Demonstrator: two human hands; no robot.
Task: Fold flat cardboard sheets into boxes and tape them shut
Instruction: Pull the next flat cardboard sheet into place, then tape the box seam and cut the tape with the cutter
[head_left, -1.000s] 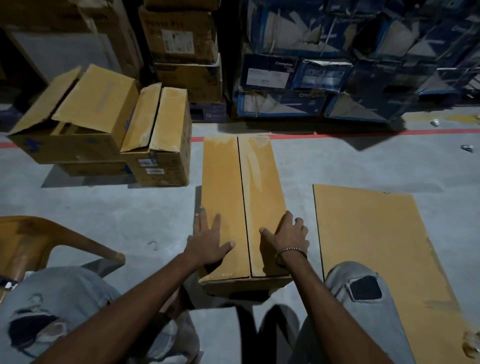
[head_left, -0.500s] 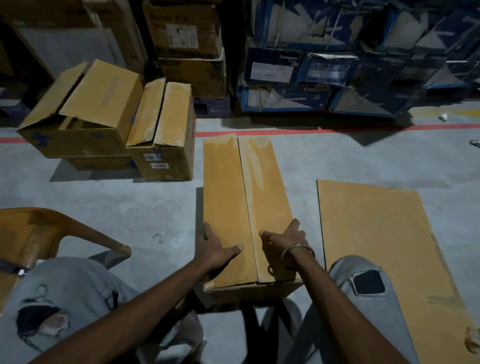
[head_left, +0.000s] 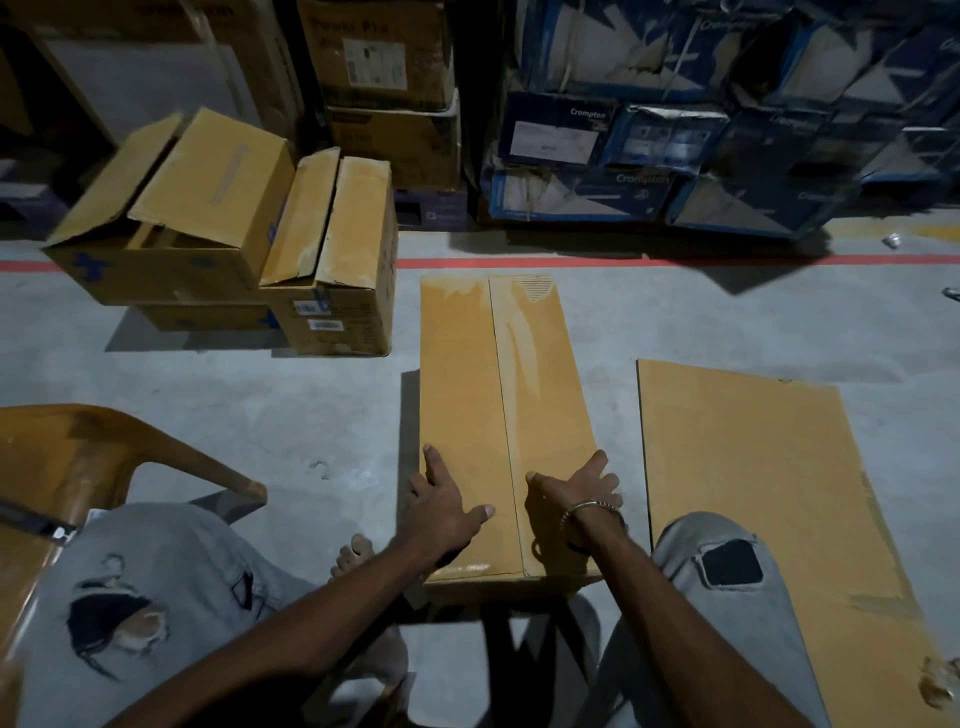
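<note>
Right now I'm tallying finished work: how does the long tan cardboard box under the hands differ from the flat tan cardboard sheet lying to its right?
The long tan cardboard box stands raised off the floor with two flaps meeting at a centre seam; the flat tan cardboard sheet lies unfolded. The left hand and right hand rest on the box; the sheet is untouched. Both are plain tan cardboard.

**Dim warehouse floor**

Grey concrete floor (head_left: 270, 415) crossed by a red line (head_left: 545, 262). Behind it, stacked brown cartons (head_left: 384, 98) and battered blue cartons (head_left: 727, 130). An orange plastic chair (head_left: 78, 467) stands left. Light is low.
</note>
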